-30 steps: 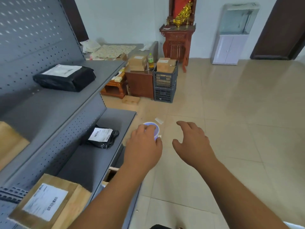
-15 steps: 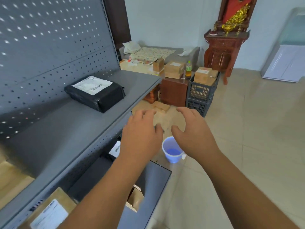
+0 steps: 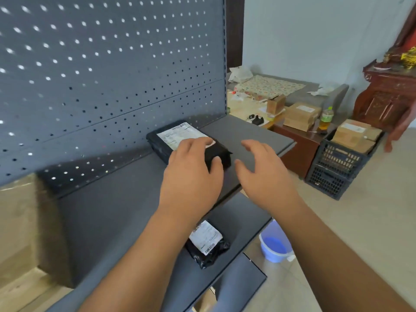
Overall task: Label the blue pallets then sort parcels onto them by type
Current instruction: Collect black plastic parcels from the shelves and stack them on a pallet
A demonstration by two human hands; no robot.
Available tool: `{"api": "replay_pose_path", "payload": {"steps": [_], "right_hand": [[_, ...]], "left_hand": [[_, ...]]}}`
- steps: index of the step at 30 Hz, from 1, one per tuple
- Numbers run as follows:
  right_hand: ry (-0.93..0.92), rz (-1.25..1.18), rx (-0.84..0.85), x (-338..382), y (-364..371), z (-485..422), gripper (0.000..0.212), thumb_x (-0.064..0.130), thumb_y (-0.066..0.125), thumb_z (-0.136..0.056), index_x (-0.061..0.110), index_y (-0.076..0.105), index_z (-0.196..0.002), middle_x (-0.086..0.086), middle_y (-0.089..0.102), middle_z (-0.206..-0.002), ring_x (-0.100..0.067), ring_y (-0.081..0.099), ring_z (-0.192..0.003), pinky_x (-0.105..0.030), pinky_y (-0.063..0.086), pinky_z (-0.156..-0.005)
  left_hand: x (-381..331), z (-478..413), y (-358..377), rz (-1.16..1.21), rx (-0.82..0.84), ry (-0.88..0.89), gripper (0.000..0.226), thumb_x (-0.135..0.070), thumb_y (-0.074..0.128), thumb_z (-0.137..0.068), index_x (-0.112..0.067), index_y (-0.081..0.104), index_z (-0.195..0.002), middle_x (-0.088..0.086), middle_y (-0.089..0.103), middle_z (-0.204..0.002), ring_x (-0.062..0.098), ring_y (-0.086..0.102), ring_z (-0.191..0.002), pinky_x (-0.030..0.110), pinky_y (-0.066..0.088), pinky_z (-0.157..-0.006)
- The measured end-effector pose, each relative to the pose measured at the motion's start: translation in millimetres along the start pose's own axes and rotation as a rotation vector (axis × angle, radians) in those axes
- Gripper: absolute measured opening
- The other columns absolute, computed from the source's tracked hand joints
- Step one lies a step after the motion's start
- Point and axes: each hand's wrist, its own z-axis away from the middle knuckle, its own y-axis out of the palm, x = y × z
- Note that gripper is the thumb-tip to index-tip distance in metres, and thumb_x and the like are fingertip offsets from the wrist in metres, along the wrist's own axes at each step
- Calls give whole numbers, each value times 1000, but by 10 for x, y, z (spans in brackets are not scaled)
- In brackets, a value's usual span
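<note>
On the upper shelf (image 3: 247,134), at my 12 o'clock, the black parcel (image 3: 166,140) lies just in front of the pegboard back panel (image 3: 112,64), which closes off everything from 9 to 12 o'clock. Bare shelf lies at 3 o'clock of the parcel, out to the shelf's end edge, and its front lip runs from 7 toward 2 o'clock. Both forearms reach forward from 6 o'clock, palms down. My left hand (image 3: 191,174) holds the parcel's near end, fingers bent over the label and thumb against the end face. My right hand (image 3: 263,172) hovers at the parcel's 3 o'clock, fingers spread, holding nothing and clear of it. A smaller black parcel (image 3: 207,242) lies on the lower shelf (image 3: 243,212).
</note>
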Motion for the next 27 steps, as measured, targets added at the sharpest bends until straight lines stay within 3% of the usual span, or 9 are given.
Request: {"api": "replay_pose_path", "payload": {"steps": [4,9,12,15,20,23,27], "right_hand": [[-60,-64,76,27,230,-429,50,44,51,-100,27,45,-147,0,52,-144,-21,48,-134,-31,36,-95],[-103,-124,236,-4,414,-823,54,48,47,-101,26,42,-150,-2,51,-146,-24,48,-134,-37,41,-96],[-141,-135,344,-47,454,-992,50,47,46,-102,22,45,-145,-3,54,-138,-22,54,-115,-33,40,-83],[-175,-160,442,-74,489,-1112,33,45,45,-101,24,56,-124,2,63,-120,-17,56,-93,-34,43,-69],[-130,-279,595,-107,541,-1177,22,40,50,-95,29,61,-111,17,66,-94,-5,62,-77,-28,44,-58],[-92,-335,635,-105,563,-1211,19,38,51,-92,29,64,-102,16,68,-90,-6,62,-77,-29,43,-57],[-20,-412,671,-109,561,-1230,16,36,53,-86,31,67,-93,16,70,-79,-7,63,-67,-27,42,-52]], "left_hand": [[144,-181,6,-59,-79,-120,41,-33,58,-98,-27,56,-139,-5,52,-142,25,51,-124,49,48,-102],[226,-343,148,-115,-176,-302,47,-34,60,-97,-26,52,-143,-3,47,-146,24,47,-131,41,45,-105],[221,-390,268,-75,-207,-444,59,-36,61,-95,-27,40,-150,-2,40,-150,25,46,-135,37,43,-100],[211,-447,355,-34,-191,-610,67,-39,61,-94,-25,33,-154,1,38,-150,26,48,-132,35,42,-96],[206,-484,392,32,-211,-742,26,-43,58,-90,-24,61,-106,-7,66,-106,14,63,-91,32,50,-70],[205,-471,394,118,-189,-798,27,-46,56,-91,-24,66,-104,-13,70,-94,7,65,-81,28,51,-64],[182,-443,382,195,-199,-822,26,-45,57,-92,-28,67,-110,-15,71,-99,10,67,-88,31,53,-66]]}}
